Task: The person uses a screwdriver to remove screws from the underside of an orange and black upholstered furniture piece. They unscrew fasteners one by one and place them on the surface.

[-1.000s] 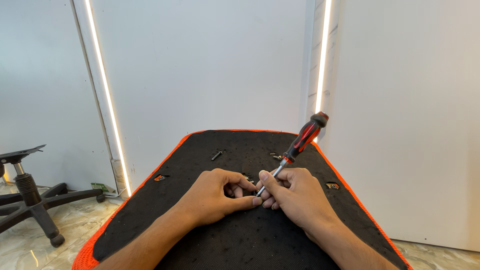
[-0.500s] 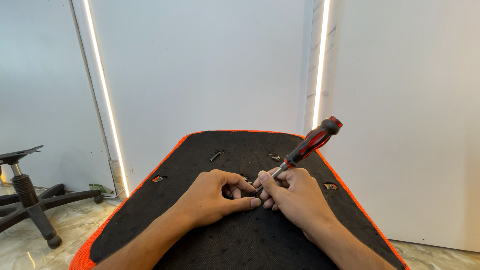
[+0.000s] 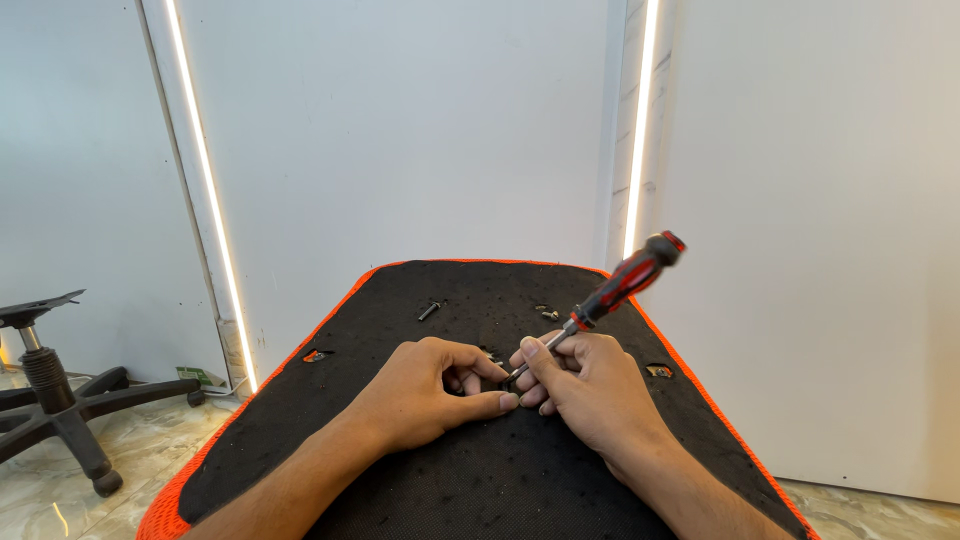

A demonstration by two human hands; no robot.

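Hands meet on a black, orange-edged seat panel (image 3: 420, 480). Right hand (image 3: 590, 395) grips a red-and-black screwdriver (image 3: 600, 300) by its shaft, handle tilted up-right. Left hand (image 3: 425, 395) curls, pinching at the tip.

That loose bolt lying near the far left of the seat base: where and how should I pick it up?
Pinch the loose bolt across its shank from above, fingers either side of its length. It lies flat and alone on the black seat underside, angled diagonally, well clear of both hands, so probably nothing blocks a top approach.
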